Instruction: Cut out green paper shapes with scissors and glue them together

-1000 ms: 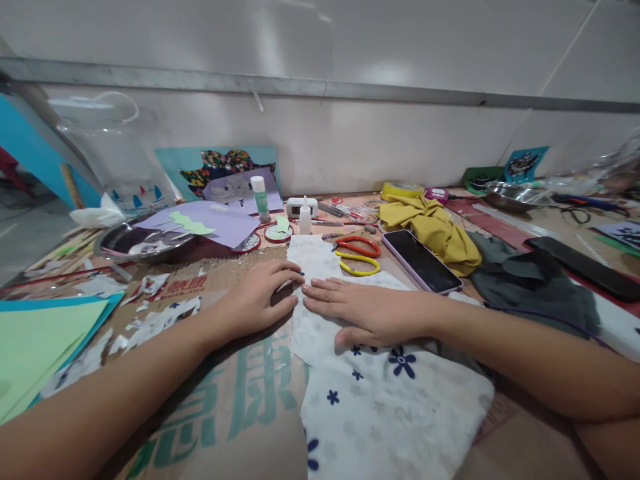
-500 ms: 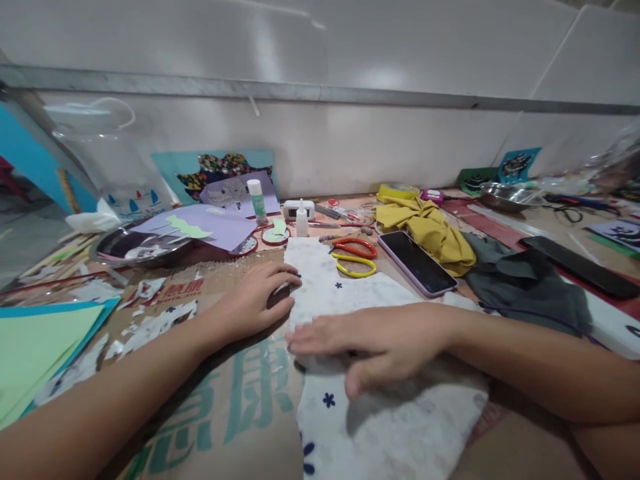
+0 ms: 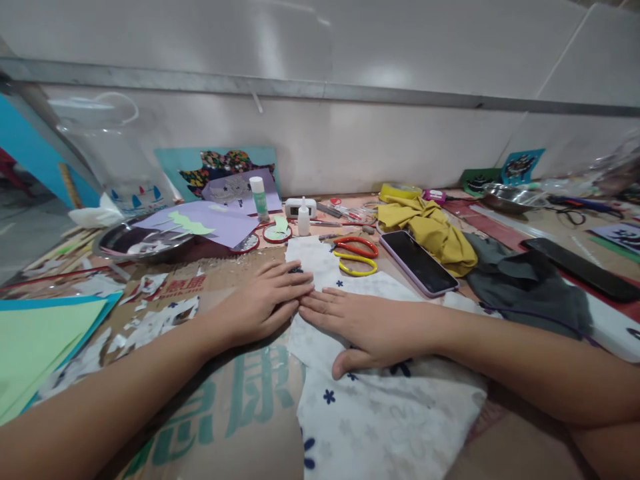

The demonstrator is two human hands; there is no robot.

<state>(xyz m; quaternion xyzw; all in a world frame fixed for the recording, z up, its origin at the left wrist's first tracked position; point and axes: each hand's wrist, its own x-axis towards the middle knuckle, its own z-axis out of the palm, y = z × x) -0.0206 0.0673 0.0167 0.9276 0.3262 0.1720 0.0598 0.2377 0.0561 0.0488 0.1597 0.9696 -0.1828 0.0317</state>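
Observation:
A white cloth (image 3: 380,427) with dark blue flowers lies over printed brown cardboard (image 3: 210,400). My right hand (image 3: 373,327) rests flat on it, palm down, thumb spread away from the fingers. At the cloth's left edge is my left hand (image 3: 260,300), also palm down, its fingers stretched onto the fabric. The fingertips of both hands meet near the middle. Scissors (image 3: 356,257) with red and yellow handles lie at the far end of the cloth, and a small white squeeze bottle (image 3: 303,219) stands just beyond.
On the right lie a phone (image 3: 419,263), yellow fabric (image 3: 430,230) and dark grey fabric (image 3: 520,283). Left are a metal bowl (image 3: 107,250), a clear jug (image 3: 110,153), green paper (image 3: 45,347) and fabric scraps (image 3: 163,320). A glue stick (image 3: 259,199) stands near the wall.
My right hand has shifted slightly away from me over the cloth, and its fingertips now meet those of my left hand. The left fingers reach a little farther right.

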